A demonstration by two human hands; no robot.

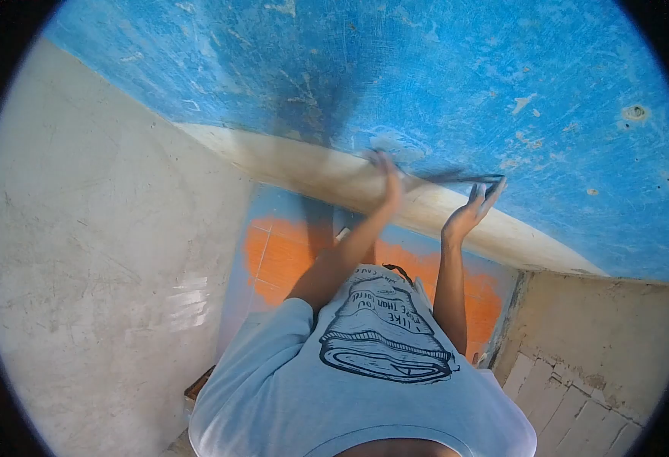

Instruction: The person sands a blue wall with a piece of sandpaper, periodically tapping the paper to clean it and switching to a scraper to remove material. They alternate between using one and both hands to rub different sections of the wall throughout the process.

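Both arms raised to blue wall [441,84]. Right hand [472,213] open, fingertips on thin dark blade-like tool [456,179] lying flat against wall above cream ledge [312,164]. Left hand [388,179] blurred, grip unclear. Risk: loose fingertip hold lets tool slide off wall.

The left hand [388,183] is smeared by motion, so its fingers cannot be told apart. A thin dark tool [456,178] runs from it to the right hand [473,209]; its kind is unclear. The shirt [350,381] hides the person's lower body, and the picture's lower edge cuts it off.
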